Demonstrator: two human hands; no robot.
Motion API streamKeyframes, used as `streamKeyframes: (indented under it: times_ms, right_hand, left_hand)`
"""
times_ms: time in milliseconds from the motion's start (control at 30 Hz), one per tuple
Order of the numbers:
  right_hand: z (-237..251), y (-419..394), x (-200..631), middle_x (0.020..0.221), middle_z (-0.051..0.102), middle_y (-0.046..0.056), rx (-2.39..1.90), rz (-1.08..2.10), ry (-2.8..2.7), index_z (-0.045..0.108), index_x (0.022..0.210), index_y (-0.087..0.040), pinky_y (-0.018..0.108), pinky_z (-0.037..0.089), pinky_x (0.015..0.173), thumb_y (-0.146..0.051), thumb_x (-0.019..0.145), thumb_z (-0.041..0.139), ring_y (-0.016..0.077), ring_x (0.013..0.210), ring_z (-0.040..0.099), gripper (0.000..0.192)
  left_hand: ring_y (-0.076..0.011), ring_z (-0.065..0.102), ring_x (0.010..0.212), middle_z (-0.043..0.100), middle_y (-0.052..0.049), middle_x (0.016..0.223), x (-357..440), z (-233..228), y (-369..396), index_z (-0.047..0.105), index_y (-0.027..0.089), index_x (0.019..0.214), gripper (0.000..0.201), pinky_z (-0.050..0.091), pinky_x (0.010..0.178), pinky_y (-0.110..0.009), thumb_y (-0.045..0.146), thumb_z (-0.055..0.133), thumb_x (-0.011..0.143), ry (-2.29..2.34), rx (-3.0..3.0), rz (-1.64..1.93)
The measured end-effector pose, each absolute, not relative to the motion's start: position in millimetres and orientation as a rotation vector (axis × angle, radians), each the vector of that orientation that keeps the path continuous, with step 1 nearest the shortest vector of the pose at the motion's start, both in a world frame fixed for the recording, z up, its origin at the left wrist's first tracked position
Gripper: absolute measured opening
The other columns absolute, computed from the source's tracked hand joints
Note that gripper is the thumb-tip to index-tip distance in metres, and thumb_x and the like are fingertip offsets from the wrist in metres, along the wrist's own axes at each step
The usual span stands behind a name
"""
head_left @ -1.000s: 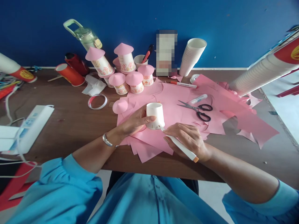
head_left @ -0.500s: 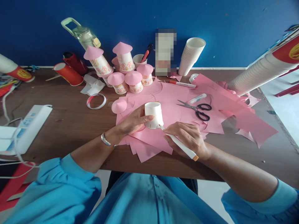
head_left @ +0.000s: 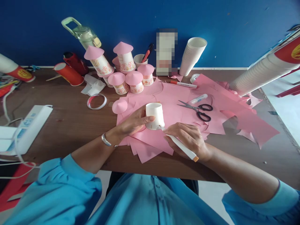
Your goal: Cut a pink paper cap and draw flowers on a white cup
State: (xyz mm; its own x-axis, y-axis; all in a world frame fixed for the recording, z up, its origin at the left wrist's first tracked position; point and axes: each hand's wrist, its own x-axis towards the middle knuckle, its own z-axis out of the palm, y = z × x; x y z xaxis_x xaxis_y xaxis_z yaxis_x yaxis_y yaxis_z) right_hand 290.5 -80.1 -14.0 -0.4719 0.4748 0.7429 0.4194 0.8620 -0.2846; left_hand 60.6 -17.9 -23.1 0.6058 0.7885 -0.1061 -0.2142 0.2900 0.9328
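Over pink paper [head_left: 172,109], the left hand [head_left: 138,121] curls its fingers around the cup [head_left: 157,113]; the right hand [head_left: 188,139] pinches the marker [head_left: 180,146] near the cup's lower edge; loose hold could spoil the stroke

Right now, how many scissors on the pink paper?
1: the scissors, lying open, right of the cup in the left hand. Any under the paper would be hidden.

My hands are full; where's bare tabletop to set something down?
Left: bare brown wooden tabletop between the white plastic power strip and white tape ring. Right: between the pink paper sheets and right forearm. Crowded: the back, with pink-roofed white paper cups; around the held white paper cup.
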Motion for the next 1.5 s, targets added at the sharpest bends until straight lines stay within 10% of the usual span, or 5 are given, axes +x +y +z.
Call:
streamKeyframes:
  times_ms: [767,1067,1500]
  right_hand:
    - [-9.2,-81.9,287.0,0.078,0.074,0.002,-0.639,0.089,-2.194,0.064,0.108,-0.018,0.026,0.06,0.059,-0.007,0.097,0.064,0.016,0.068,0.073,0.015]
    - [-12.0,-84.1,285.9,0.086,0.077,0.004,-0.571,0.163,-2.192,0.062,0.117,-0.018,0.029,0.063,0.062,-0.009,0.099,0.063,0.0169,0.071,0.075,0.02]
    - [-10.4,-78.8,292.8,0.081,0.074,0.004,-0.593,0.073,-2.122,0.064,0.114,-0.016,0.03,0.062,0.062,-0.007,0.096,0.067,0.018,0.07,0.074,0.021]
  left_hand:
    - [-0.0252,0.067,0.104,0.074,-0.013,0.119,58.7,-22.0,-17.2,0.056,0.025,0.151,0.068,0.055,0.083,-0.035,0.044,0.079,0.09,0.609,1.172,0.761]
    - [-0.02,0.062,0.094,0.066,-0.007,0.114,62.0,-32.6,-17.5,0.061,0.026,0.146,0.09,0.054,0.076,-0.031,0.043,0.098,0.066,0.76,1.142,0.74]
    - [-0.0198,0.061,0.093,0.068,-0.01,0.117,58.2,-18.5,-15.8,0.065,0.023,0.14,0.061,0.054,0.074,-0.03,0.043,0.084,0.086,0.634,1.134,0.769]
